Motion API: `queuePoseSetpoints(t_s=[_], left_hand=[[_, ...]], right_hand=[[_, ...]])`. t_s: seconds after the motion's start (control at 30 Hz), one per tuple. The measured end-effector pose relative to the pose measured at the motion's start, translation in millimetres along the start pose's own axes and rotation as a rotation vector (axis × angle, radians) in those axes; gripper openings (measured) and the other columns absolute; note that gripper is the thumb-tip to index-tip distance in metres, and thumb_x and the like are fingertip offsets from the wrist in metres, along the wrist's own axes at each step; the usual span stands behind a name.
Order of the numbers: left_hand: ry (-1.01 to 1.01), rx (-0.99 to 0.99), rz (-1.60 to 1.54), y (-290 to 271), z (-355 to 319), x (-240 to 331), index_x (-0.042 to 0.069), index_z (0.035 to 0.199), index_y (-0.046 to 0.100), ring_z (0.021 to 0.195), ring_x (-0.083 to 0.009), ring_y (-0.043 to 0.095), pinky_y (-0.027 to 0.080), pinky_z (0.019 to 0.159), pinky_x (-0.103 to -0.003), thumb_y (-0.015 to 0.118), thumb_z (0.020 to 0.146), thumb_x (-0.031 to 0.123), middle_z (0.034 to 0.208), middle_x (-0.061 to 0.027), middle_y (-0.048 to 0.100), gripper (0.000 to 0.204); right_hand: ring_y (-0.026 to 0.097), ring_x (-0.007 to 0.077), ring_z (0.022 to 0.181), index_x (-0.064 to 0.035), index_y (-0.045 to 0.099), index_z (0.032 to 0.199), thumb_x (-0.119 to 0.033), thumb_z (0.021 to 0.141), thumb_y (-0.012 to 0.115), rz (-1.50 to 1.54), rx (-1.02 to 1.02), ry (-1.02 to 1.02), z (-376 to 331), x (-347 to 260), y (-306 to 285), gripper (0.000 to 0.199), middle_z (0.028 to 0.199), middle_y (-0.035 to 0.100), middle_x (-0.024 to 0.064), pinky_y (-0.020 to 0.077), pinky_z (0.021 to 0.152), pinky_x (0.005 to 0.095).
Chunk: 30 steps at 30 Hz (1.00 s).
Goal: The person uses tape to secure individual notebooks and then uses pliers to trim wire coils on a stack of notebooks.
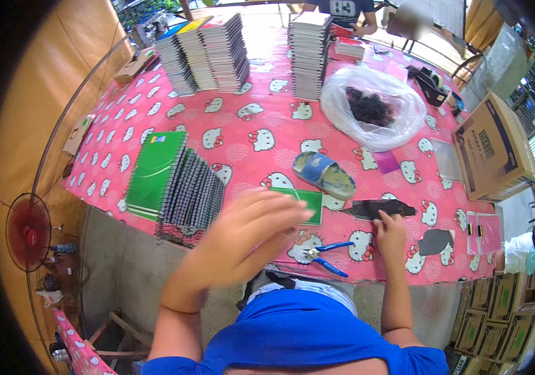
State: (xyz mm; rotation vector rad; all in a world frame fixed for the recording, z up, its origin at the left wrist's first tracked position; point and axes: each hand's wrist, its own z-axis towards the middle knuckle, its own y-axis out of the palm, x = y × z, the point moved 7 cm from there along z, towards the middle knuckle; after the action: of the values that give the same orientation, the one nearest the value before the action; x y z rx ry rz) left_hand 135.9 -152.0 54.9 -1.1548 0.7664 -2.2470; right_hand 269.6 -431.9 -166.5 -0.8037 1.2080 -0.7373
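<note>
Evidently, in the head view, the right hand [390, 231] touches the black bundle [377, 209] with bent fingers, grip unclear; the left hand [247, 232] hovers blurred, fingers extended, over the green notebook [313, 205], any hold impossible to tell; a careless wrist sweep could knock the blue-handled pliers [313, 254] off the pink table [248, 165]; the notebook lies flat there, partly covered, the bundle dark and tapering.

stacked notebooks [192, 187], pliers [328, 267] and cartons [495, 147] suggest a makeshift workshop.
</note>
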Motion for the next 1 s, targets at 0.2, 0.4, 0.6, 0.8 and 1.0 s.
queuePoseSetpoints(t_s=[0.2, 0.4, 0.6, 0.8, 1.0], left_hand=[[-0.499, -0.270, 0.460, 176, -2, -194, 0.011, 0.110, 0.065, 0.101, -0.0307, 0.059, 0.046, 0.086, -0.042, 0.066, 0.082, 0.032, 0.100, -0.0112, 0.064, 0.035], [-0.540, -0.258, 0.085, 180, 1, -217, 0.011, 0.096, 0.071, 0.092, -0.0274, 0.062, 0.047, 0.087, -0.042, 0.075, 0.073, 0.026, 0.096, -0.0077, 0.066, 0.028], [-0.359, 0.010, 0.108, 141, -14, -167, 0.014, 0.087, 0.071, 0.091, -0.0203, 0.062, 0.038, 0.090, -0.043, 0.073, 0.073, 0.022, 0.088, -0.0011, 0.068, 0.016], [-0.232, 0.142, 0.189, 130, -22, -138, 0.018, 0.086, 0.071, 0.096, -0.0186, 0.060, 0.022, 0.103, -0.054, 0.074, 0.074, 0.027, 0.091, 0.0016, 0.068, 0.016], [-0.317, 0.254, 0.305, 131, -28, -131, 0.017, 0.085, 0.072, 0.109, -0.0205, 0.055, 0.010, 0.106, -0.060, 0.078, 0.070, 0.032, 0.096, 0.0029, 0.068, 0.022]], right_hand=[[0.059, 0.0312, 0.079, -0.0028, 0.065, 0.099, -0.010, 0.080, 0.066, 0.333, 0.013, -0.146, 6, -34, -4, 0.021, 0.085, 0.055, 0.0159, 0.0479, 0.071, 0.0391], [0.061, 0.0229, 0.070, -0.0021, 0.067, 0.102, -0.005, 0.077, 0.069, 0.418, -0.036, -0.318, 14, -70, 19, 0.025, 0.082, 0.063, 0.0112, 0.0474, 0.063, 0.0312], [0.061, 0.0234, 0.066, -0.0024, 0.068, 0.099, -0.006, 0.077, 0.070, 0.586, -0.121, -0.321, 23, -91, 24, 0.023, 0.083, 0.063, 0.0115, 0.0479, 0.061, 0.0306], [0.062, 0.0236, 0.072, -0.0032, 0.066, 0.095, -0.002, 0.073, 0.070, 0.587, -0.164, -0.392, 25, -111, 24, 0.023, 0.085, 0.062, 0.0112, 0.0487, 0.062, 0.0309], [0.063, 0.0247, 0.075, -0.0036, 0.065, 0.090, -0.001, 0.072, 0.069, 0.614, -0.205, -0.428, 30, -119, 24, 0.018, 0.085, 0.062, 0.0113, 0.0494, 0.064, 0.0320]])
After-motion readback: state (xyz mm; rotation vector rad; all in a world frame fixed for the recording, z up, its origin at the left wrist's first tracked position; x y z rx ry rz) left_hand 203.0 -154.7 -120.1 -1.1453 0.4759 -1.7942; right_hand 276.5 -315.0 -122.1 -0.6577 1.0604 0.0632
